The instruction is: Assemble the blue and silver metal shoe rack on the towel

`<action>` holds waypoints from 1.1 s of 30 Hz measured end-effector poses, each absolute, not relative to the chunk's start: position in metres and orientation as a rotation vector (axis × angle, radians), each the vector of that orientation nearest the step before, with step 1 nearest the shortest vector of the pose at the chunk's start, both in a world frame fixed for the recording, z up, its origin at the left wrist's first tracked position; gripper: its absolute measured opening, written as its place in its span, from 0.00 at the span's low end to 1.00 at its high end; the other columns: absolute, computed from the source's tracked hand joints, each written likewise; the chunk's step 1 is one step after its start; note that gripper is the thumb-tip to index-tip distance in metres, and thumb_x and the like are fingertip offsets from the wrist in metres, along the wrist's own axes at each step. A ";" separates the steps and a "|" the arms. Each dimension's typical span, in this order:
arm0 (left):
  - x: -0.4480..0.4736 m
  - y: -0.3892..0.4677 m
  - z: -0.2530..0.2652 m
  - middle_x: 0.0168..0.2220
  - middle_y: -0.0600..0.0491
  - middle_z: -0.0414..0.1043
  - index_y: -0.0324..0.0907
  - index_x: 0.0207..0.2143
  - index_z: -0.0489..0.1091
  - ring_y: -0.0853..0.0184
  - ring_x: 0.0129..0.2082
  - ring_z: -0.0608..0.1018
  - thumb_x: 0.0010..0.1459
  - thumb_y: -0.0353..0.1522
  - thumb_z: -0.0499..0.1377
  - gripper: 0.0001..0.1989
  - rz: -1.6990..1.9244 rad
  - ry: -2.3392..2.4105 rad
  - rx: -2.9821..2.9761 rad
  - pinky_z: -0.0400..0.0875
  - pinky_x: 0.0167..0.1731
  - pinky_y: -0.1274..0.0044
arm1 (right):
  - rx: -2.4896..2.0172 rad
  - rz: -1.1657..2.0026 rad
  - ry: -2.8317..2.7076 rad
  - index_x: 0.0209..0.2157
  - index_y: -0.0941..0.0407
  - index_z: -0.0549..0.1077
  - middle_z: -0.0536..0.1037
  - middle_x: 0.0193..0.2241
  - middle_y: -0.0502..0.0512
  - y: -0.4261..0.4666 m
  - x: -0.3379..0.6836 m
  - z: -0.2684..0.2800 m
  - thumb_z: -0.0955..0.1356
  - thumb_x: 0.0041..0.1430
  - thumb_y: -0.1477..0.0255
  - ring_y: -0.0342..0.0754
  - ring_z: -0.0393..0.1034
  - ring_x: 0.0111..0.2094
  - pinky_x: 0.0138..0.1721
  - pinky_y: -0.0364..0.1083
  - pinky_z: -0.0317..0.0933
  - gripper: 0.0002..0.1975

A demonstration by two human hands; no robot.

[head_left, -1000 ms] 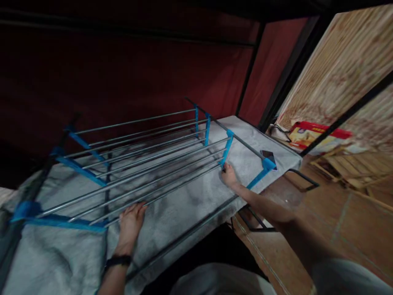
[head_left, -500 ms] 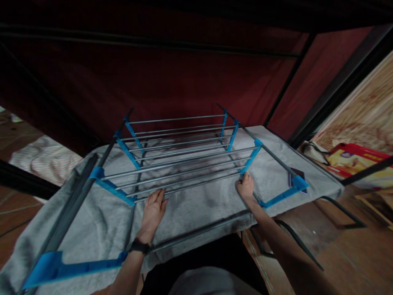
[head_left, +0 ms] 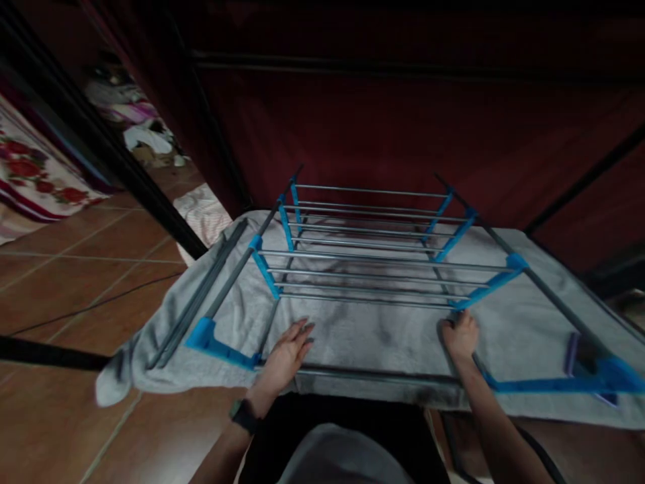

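Note:
A rack (head_left: 388, 261) of grey metal tubes and blue plastic brackets lies across a grey blanket in front of me. My left hand (head_left: 286, 356) is open, fingers stretched, over the blanket just below the rack's lowest left rung and apart from it. At the lower right blue bracket (head_left: 466, 300), my right hand (head_left: 461, 336) closes around the rack's side tube just beneath it; its fingertips are partly hidden. Blue end brackets (head_left: 222, 344) join the near crossbar (head_left: 377, 374) to the side tubes on the left and right.
Loose grey tubes (head_left: 201, 292) lie on the blanket (head_left: 363, 336) left of the rack. A phone-like flat object (head_left: 584, 355) is under the right end bracket. A dark red panel (head_left: 393, 134) stands behind. Tiled floor (head_left: 65, 403) and black frame bars (head_left: 115, 161) are at left.
The view has swung left, so the rack appears farther right. My left hand has come off the lowest rung toward the near crossbar. My right hand stays at the lower right bracket.

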State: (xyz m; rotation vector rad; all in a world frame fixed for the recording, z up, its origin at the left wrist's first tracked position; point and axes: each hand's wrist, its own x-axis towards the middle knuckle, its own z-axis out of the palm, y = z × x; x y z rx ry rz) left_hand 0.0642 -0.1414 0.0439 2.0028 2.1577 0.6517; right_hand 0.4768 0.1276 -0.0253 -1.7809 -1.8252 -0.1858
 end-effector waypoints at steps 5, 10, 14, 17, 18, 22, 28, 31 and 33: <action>0.068 -0.191 0.049 0.58 0.50 0.69 0.48 0.56 0.69 0.63 0.58 0.72 0.67 0.35 0.51 0.17 0.634 2.170 2.112 0.70 0.58 0.67 | -1.783 -0.140 -1.812 0.54 0.67 0.62 0.71 0.37 0.67 0.127 0.478 -0.024 0.62 0.49 0.69 0.63 0.66 0.41 0.43 0.58 0.60 0.30; 0.064 -0.245 0.033 0.56 0.49 0.71 0.48 0.56 0.68 0.61 0.58 0.71 0.66 0.30 0.51 0.18 0.670 2.224 2.240 0.69 0.57 0.66 | -1.790 -0.138 -1.825 0.53 0.67 0.63 0.71 0.37 0.67 0.123 0.476 -0.015 0.62 0.49 0.70 0.62 0.67 0.40 0.41 0.58 0.60 0.29; 0.052 -0.291 0.007 0.48 0.48 0.75 0.47 0.48 0.74 0.61 0.50 0.76 0.65 0.30 0.50 0.15 0.815 2.405 2.069 0.74 0.49 0.70 | -1.778 -0.142 -1.833 0.53 0.66 0.64 0.72 0.36 0.67 0.121 0.474 -0.009 0.62 0.48 0.71 0.62 0.68 0.38 0.40 0.57 0.61 0.29; 0.029 -0.314 -0.002 0.42 0.47 0.76 0.47 0.41 0.75 0.61 0.44 0.77 0.64 0.31 0.49 0.14 0.826 2.586 1.857 0.75 0.45 0.70 | -1.777 -0.157 -1.835 0.53 0.66 0.65 0.72 0.36 0.67 0.120 0.472 -0.005 0.62 0.47 0.71 0.63 0.68 0.38 0.40 0.58 0.61 0.29; 0.018 -0.318 0.000 0.42 0.46 0.75 0.46 0.41 0.75 0.60 0.44 0.77 0.64 0.32 0.49 0.14 0.818 2.658 1.785 0.74 0.45 0.68 | -1.784 -0.161 -1.834 0.53 0.66 0.65 0.72 0.35 0.68 0.120 0.471 -0.005 0.62 0.47 0.71 0.63 0.68 0.38 0.40 0.58 0.61 0.29; -0.031 -0.305 0.029 0.49 0.40 0.70 0.39 0.51 0.69 0.54 0.49 0.73 0.65 0.35 0.46 0.19 0.663 2.965 1.514 0.70 0.49 0.62 | -1.810 -0.174 -1.829 0.53 0.66 0.65 0.72 0.35 0.68 0.120 0.471 -0.007 0.63 0.47 0.70 0.64 0.68 0.37 0.39 0.58 0.61 0.30; -0.089 -0.262 0.059 0.59 0.30 0.60 0.30 0.60 0.59 0.43 0.57 0.66 0.63 0.35 0.47 0.26 0.227 3.268 1.043 0.65 0.51 0.57 | -1.812 -0.219 -1.857 0.54 0.69 0.63 0.72 0.35 0.68 0.126 0.478 -0.022 0.62 0.51 0.69 0.64 0.68 0.38 0.41 0.58 0.62 0.30; -0.105 -0.250 0.061 0.55 0.31 0.65 0.31 0.60 0.58 0.44 0.54 0.69 0.64 0.37 0.47 0.26 0.110 3.223 0.891 0.65 0.49 0.58 | -1.803 -0.243 -1.868 0.55 0.71 0.63 0.72 0.35 0.70 0.128 0.480 -0.027 0.62 0.51 0.69 0.64 0.68 0.38 0.41 0.58 0.62 0.31; -0.112 -0.244 0.064 0.52 0.33 0.68 0.32 0.61 0.58 0.45 0.52 0.70 0.64 0.37 0.46 0.26 0.049 3.173 0.865 0.66 0.47 0.60 | -1.801 -0.245 -1.867 0.55 0.71 0.63 0.73 0.35 0.70 0.128 0.480 -0.027 0.62 0.51 0.69 0.64 0.69 0.38 0.41 0.58 0.62 0.31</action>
